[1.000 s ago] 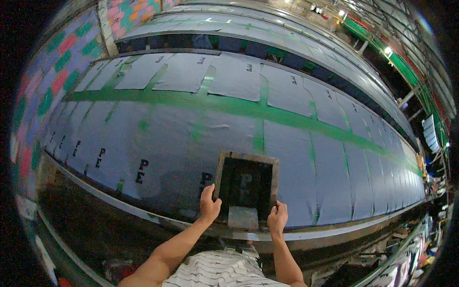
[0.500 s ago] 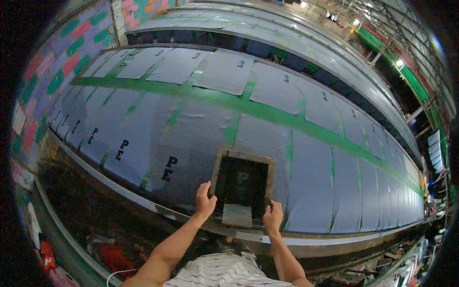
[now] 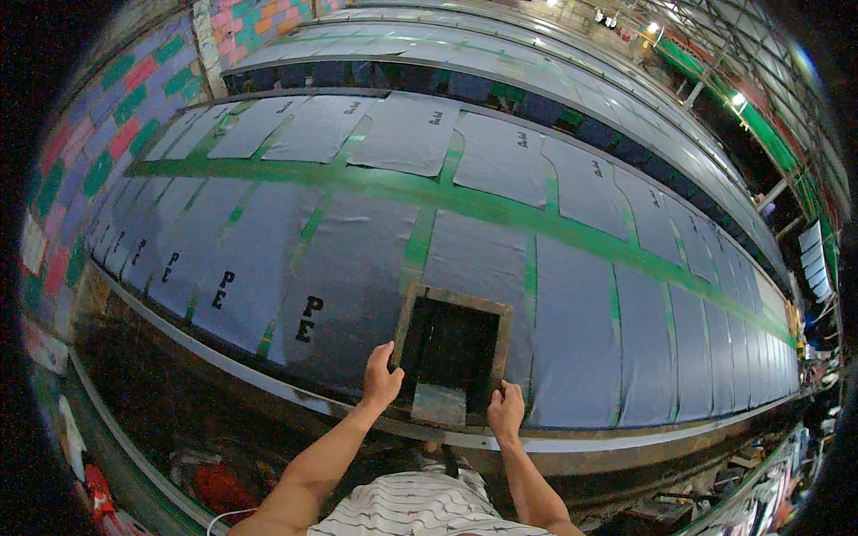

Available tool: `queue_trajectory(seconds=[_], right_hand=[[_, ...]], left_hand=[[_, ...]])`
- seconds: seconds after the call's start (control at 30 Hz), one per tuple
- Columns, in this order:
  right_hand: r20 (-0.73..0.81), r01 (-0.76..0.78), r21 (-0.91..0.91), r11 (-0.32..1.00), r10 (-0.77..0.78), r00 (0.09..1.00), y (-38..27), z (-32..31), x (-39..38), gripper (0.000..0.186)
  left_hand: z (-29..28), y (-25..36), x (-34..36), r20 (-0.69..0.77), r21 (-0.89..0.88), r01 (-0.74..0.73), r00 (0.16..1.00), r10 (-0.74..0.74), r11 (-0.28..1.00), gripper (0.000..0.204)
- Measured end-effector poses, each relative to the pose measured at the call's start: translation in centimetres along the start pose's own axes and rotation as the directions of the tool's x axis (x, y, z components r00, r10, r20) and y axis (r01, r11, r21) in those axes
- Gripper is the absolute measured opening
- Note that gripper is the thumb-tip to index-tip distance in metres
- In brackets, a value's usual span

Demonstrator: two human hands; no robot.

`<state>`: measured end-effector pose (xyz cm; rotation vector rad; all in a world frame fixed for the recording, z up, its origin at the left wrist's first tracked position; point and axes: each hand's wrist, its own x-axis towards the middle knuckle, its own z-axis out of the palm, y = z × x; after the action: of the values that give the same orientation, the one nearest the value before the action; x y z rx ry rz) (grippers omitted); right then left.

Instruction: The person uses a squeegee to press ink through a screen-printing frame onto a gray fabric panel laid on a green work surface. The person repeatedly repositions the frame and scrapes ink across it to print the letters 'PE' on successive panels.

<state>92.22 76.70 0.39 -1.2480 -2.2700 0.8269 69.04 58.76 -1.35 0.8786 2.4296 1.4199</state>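
A wooden-rimmed screen-printing frame (image 3: pixel 466 299) is at the near edge of the long table, its mesh dark. My left hand (image 3: pixel 382 381) is closed round its left side, and my right hand (image 3: pixel 507 412) grips the right side near the lower corner. Inside the frame, against its near end, leans a flat greyish blade (image 3: pixel 439 406) that looks like a squeegee; neither hand touches it. Grey-blue fabric panels (image 3: pixel 350 234) lie around the frame. Those to the left bear black printed marks, while the near-row panels (image 3: pixel 572 339) to the right look plain.
Green strips (image 3: pixel 500 211) run along and across the long table between panels. Its pale metal edge (image 3: pixel 626 439) passes in front of me. Further long tables (image 3: pixel 375 43) lie beyond, and a painted block wall (image 3: pixel 121 98) stands at left. Clutter (image 3: pixel 706 500) fills the lower right.
My view has shifted slightly, and the frame, held in both hands, sits a little further right over the fabric. A mark faintly visible through the mesh before no longer shows.
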Motion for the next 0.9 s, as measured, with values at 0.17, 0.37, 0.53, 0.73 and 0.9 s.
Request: queue_trajectory(seconds=[0.17,0.37,0.53,0.73,0.9], right_hand=[[0.005,0.006,0.009,1.0,-0.006,1.0,-0.5,0.0,-0.6,0.029],[-0.009,0.035,-0.006,0.999,-0.035,0.999,-0.3,0.2,-0.5,0.028],[-0.001,0.017,-0.008,1.0,-0.017,1.0,-1.5,0.0,-0.8,0.029],[0.001,0.028,-0.041,0.999,-0.028,1.0,-0.7,0.8,-0.7,0.029],[0.013,0.004,-0.068,0.998,-0.003,1.0,-1.2,0.7,-0.7,0.03]], left_hand=[[0.0,-0.5,-0.1,-0.015,0.014,-0.018,1.0,0.018,1.0,0.06],[-0.2,-0.8,0.1,0.006,-0.014,-0.013,1.0,0.013,1.0,0.061],[-0.6,-0.8,0.1,0.034,-0.001,0.036,0.999,-0.036,0.999,0.061],[-0.4,-1.6,0.1,0.011,-0.001,0.013,1.0,-0.013,1.0,0.061],[-0.5,-1.3,0.3,0.019,-0.007,-0.003,1.0,0.003,1.0,0.061]])
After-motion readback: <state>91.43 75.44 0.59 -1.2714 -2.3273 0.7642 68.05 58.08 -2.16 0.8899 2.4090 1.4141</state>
